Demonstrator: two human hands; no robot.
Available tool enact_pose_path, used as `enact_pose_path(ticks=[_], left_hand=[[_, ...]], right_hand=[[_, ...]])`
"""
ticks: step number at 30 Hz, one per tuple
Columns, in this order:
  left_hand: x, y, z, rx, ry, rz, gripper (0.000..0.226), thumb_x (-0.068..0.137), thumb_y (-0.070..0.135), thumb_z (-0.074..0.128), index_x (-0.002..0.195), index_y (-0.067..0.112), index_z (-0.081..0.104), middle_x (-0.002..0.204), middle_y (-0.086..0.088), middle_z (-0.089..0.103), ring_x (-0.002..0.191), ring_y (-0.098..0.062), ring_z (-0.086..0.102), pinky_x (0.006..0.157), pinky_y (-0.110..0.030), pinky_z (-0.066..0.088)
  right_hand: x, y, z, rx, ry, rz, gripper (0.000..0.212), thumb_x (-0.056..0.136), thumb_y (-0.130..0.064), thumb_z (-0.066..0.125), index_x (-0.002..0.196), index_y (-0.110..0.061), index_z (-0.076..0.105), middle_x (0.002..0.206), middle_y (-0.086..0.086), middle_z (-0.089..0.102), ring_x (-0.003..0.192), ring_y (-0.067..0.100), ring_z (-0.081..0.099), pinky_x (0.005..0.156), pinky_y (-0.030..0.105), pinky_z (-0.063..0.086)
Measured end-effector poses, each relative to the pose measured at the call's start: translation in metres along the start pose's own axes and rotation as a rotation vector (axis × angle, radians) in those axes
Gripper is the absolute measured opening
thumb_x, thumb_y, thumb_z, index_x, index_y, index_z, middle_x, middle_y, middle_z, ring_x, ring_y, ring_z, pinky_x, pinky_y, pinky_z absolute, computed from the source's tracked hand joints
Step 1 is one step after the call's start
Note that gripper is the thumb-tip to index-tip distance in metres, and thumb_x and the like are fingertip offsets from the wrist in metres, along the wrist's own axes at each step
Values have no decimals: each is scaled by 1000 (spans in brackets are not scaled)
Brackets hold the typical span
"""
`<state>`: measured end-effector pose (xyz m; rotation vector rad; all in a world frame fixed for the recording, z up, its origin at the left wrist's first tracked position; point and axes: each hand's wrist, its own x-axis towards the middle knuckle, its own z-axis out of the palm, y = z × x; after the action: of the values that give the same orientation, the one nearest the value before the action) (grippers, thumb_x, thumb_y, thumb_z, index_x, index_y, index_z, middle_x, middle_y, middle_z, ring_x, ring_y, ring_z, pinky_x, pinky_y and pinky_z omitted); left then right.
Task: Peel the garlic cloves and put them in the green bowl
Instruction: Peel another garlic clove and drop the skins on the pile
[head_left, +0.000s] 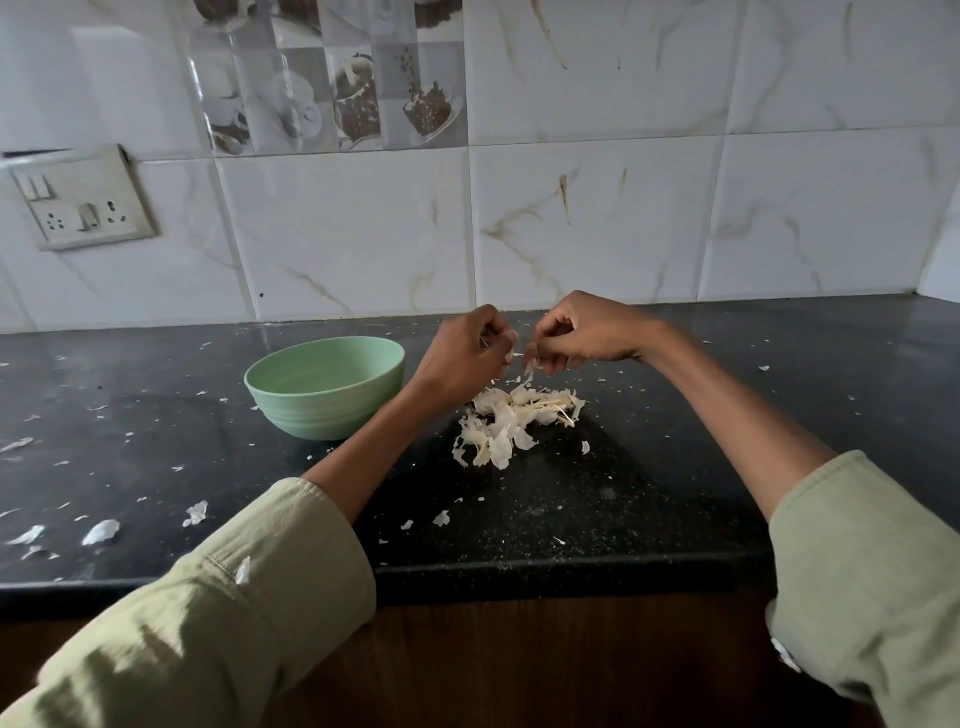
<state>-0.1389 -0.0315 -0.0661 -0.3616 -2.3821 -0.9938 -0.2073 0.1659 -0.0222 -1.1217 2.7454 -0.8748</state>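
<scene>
Above the middle of the black speckled stone countertop (675, 467), both hands meet, raised off the surface. The left hand (462, 353) has its fingers curled inward, pinching a small pale item against the thumb; the right hand (582, 335) is likewise curled, its fingertips (532, 358) pinching a thin papery strip of garlic skin that hangs down between the two hands. The held garlic clove (511, 355) is almost wholly hidden by the fingers, so its degree of peeling cannot be determined. Both hands are close together, nearly touching at the fingertips.

Directly below the hands, slightly nearer, lies a loose pile of white papery garlic skins (511, 421) with a few dry stem pieces on its right side. The pale green round plastic bowl (324, 387) stands upright on the countertop just left of the left hand and left of the pile; its interior contents cannot be seen from this angle.

Small white skin flakes (101, 531) are scattered across the countertop, mostly to the near left. Both forearms wear rolled light green fabric sleeves (234, 613); one flake clings to the left sleeve. Behind the countertop rises a white marble-pattern tiled wall (597, 218), bearing a beige switch and socket plate (83, 200) at far left.
</scene>
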Motion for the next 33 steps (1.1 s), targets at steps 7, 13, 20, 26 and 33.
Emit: enact_pose_path(ticks=[7,13,20,26,33], left_hand=[[3,-1,1,-8,1,-21,13,99,22,70,91,13,73,74,1,75,64,-7,69,58,-13,46],[4,-2,-2,-189,-5,-134,13,95,16,76,100,4,74,79,-8,78,68,-8,72,59,-13,47],[4,1,-3,-451,-25,-239,18,97,16,75,103,0,72,90,-11,81,79,-19,76,66,-20,52],[2,2,-3,-475,-36,-234,18,97,20,76,99,3,73,92,-9,81,80,-19,75,65,-19,51],[1,3,-5,-451,-21,-215,12,92,14,80,91,5,73,86,-9,81,69,-12,72,59,-14,51]], right_hand=[[-2,-1,-2,127,62,-27,51,72,-27,94,110,-11,64,90,5,70,66,8,63,57,21,50],[0,-4,4,221,140,-98,42,76,-25,92,107,-7,70,94,14,76,72,11,71,62,21,55],[0,-4,6,162,208,-160,31,74,-18,93,99,-17,74,91,8,77,81,14,71,81,43,60],[-1,-8,6,119,245,-199,21,78,-5,87,94,-14,77,88,1,79,81,11,74,80,34,61],[-2,-10,4,84,229,-215,20,75,-10,92,91,-14,80,85,-3,79,83,13,76,81,27,60]])
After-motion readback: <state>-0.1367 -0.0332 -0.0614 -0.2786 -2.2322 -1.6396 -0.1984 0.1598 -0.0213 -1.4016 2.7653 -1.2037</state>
